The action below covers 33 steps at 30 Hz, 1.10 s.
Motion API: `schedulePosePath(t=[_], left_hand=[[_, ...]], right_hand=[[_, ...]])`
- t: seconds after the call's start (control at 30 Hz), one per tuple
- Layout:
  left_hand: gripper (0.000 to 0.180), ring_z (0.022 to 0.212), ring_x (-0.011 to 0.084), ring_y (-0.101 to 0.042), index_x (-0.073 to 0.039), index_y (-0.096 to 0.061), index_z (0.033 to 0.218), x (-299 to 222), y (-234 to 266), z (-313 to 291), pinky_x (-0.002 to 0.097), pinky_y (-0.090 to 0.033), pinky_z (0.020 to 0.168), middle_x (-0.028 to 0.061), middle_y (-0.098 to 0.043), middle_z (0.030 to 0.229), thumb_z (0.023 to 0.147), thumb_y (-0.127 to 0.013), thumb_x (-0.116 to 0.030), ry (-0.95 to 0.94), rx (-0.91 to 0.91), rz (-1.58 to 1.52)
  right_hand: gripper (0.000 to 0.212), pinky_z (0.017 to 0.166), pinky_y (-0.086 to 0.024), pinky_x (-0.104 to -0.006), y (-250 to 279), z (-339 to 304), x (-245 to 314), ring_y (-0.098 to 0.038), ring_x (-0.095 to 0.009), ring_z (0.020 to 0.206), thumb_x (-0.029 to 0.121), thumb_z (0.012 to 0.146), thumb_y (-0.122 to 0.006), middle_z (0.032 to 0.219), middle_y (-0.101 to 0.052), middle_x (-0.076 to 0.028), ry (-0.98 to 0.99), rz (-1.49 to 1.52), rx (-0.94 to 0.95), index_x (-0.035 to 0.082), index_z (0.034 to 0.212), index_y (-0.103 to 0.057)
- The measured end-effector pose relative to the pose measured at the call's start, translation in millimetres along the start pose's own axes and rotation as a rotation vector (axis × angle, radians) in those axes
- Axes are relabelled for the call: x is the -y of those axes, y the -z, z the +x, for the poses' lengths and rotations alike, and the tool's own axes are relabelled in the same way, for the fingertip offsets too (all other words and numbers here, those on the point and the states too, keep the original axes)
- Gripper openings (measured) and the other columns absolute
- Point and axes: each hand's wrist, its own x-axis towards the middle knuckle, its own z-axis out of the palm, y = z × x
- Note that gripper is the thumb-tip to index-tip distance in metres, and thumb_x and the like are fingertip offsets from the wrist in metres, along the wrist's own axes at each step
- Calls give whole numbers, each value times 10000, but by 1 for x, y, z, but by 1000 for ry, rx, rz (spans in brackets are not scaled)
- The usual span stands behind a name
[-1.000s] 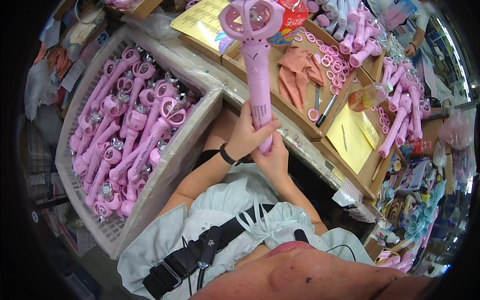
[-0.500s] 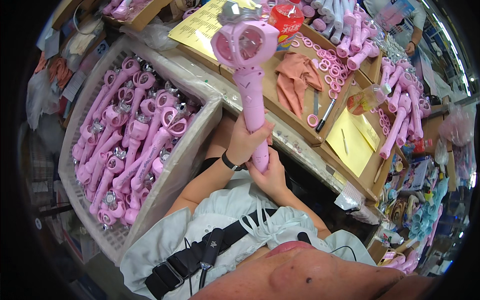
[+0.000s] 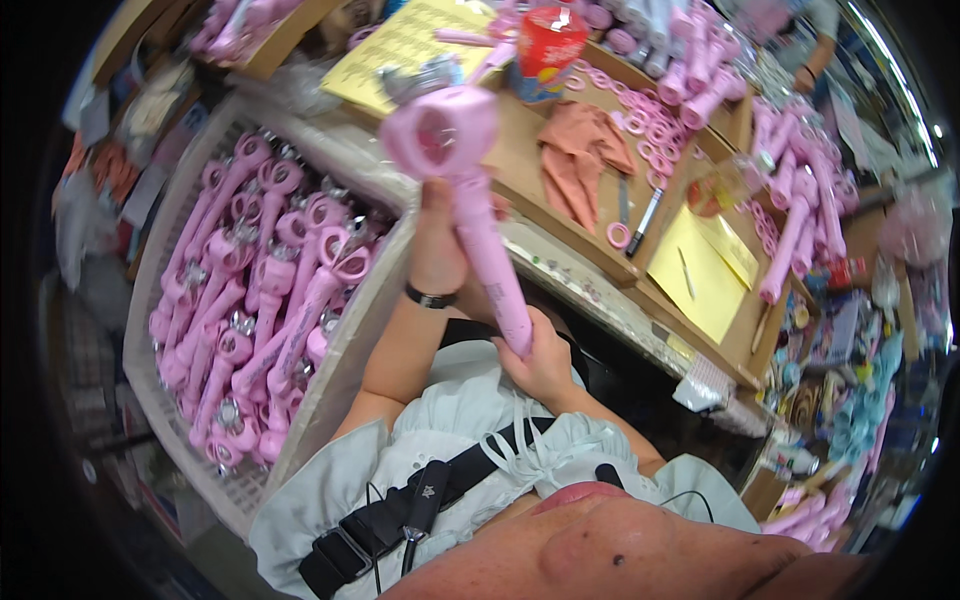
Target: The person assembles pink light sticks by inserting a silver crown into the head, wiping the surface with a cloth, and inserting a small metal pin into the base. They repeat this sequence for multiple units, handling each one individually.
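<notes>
A pink toy wand [image 3: 490, 275] with a ring-shaped head and a silvery crown-like top is held up in front of me, tilted to the left. My left hand [image 3: 438, 240] is wrapped round it just below the head, a dark band on its wrist. Lower down, my right hand [image 3: 541, 362] grips the bottom end of the handle. To the left, a white plastic crate [image 3: 352, 385] is filled with several similar pink wands [image 3: 262, 290], piled on one another. The wand's head is a little blurred.
Behind the wand, a cardboard tray [image 3: 520, 135] holds an orange cloth [image 3: 585, 160], pink rings [image 3: 655, 130] and a black marker [image 3: 647, 222]. A red container [image 3: 550, 50] stands there. Yellow paper [image 3: 700, 285] with a pen lies to the right. More wands [image 3: 800, 200] are heaped at the far right.
My left hand has slid up the wand from the lower handle to just under its head. The wand's head has tipped to the left and lower; my right hand stays at the bottom end.
</notes>
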Motion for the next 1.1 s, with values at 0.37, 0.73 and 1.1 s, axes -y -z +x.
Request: schedulePosePath(t=[0.37, 0.73, 1.1], left_hand=[[749, 765, 197, -555, -2, -422, 1223, -1, 26, 0, 292, -478, 592, 131, -574, 1032, 824, -478, -633, 49, -93, -223], [813, 815, 225, -607, -23, -468, 1192, -4, 1, 1, 361, -518, 694, 106, -591, 978, 821, -313, -731, 141, -97, -320], [581, 859, 209, -609, -46, -415, 1199, -5, -4, -6, 317, -528, 696, 111, -581, 1005, 890, -451, -537, -104, -70, 147]], right_hand=[[238, 738, -472, -378, 175, 39, -73, -593, -318, 893, 182, 800, -646, 957, -615, -143, -133, -569, -549, 35, 980, -593], [173, 597, -471, -309, 185, 51, -77, -587, -196, 613, 167, 805, -598, 725, -598, -105, -342, -307, -483, 3, 834, -553], [264, 526, -484, -292, 87, 85, 65, -584, -202, 586, -46, 657, -669, 764, -608, -82, 826, -192, -435, 27, 899, -592]])
